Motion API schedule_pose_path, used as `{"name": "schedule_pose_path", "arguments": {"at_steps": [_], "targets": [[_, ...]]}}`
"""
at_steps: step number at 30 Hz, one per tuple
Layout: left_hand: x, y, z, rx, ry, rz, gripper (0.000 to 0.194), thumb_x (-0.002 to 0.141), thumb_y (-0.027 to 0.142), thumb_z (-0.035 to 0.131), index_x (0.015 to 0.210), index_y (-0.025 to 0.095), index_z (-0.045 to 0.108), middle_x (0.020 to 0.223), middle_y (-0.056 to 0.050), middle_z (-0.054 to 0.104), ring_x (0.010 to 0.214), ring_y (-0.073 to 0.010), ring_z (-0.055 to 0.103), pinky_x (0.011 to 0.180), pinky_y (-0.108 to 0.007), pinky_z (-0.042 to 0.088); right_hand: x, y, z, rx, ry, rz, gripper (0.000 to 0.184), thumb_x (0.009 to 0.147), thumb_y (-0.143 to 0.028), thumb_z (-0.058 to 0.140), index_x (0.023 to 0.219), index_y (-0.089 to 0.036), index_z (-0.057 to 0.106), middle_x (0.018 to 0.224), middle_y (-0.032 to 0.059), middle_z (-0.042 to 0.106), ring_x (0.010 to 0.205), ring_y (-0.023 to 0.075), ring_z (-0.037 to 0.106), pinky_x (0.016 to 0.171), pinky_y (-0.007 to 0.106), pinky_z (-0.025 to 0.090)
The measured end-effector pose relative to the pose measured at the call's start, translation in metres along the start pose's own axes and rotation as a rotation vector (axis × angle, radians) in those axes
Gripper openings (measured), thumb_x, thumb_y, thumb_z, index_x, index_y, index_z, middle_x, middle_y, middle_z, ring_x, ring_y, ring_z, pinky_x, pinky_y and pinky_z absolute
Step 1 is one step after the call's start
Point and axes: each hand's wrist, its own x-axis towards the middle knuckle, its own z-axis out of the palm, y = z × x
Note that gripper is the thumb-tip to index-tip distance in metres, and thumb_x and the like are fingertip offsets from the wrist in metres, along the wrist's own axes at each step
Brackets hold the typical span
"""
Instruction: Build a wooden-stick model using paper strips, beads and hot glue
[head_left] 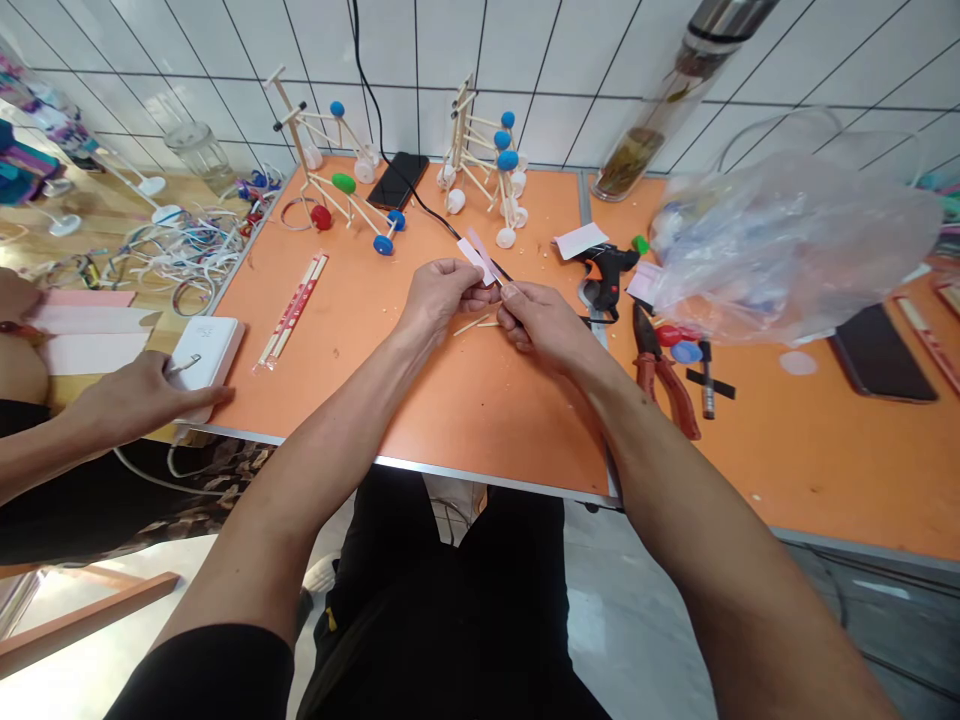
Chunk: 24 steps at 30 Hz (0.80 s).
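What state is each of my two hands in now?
Left hand: closed, holding pale pink paper.
Right hand: closed in a pinch; held item unclear.

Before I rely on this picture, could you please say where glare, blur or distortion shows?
Head view: the floor at lower left looks washed out; head view: the plastic bag carries pale glare; head view: the wall tiles splay outward, suggesting wide-angle distortion; head view: left hand and right hand show no obvious blur.
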Motion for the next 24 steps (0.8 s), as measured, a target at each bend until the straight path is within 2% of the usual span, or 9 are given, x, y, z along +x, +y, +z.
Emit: {"name": "schedule_pose_path", "arguments": {"at_steps": [12,19,24], "targets": [[0.0003,-0.0002,0.0007,0.000,-0.010,0.009,0.029,0.099,0.011,0.084,0.075,0.017,0.069,0.069,-0.001,0.077,0.057,-0.0084,0.072,0.067,-0.018,0.059,0.0015,0.0025,0.0010,-0.030,0.024,0.004,0.063,0.099,-0.088,0.078,0.096,-0.026,0.065,0.069,-0.0041,0.050,0.053,0.0133,0.034,0.049,0.031,0.023],[0.0005,-0.0015,0.0007,-0.001,-0.007,0.004,0.027,0.095,0.012,0.088,0.078,0.018,0.068,0.068,0.001,0.076,0.064,-0.0100,0.079,0.068,-0.016,0.059,0.0023,0.0063,0.0021,-0.023,0.038,0.004,0.065,0.098,-0.090,0.077,0.092,-0.028,0.061,0.067,-0.0049,0.046,0.052,0.0130,0.029,0.049,0.030,0.018],[0.0026,-0.0034,-0.0003,0.008,-0.017,0.019,0.025,0.096,0.012,0.084,0.078,0.017,0.069,0.069,0.000,0.076,0.067,-0.0111,0.081,0.069,-0.017,0.059,0.0038,0.0086,0.0013,-0.024,0.041,-0.001,0.066,0.097,-0.091,0.077,0.091,-0.028,0.060,0.068,-0.0042,0.047,0.053,0.0131,0.030,0.050,0.030,0.018]]}}
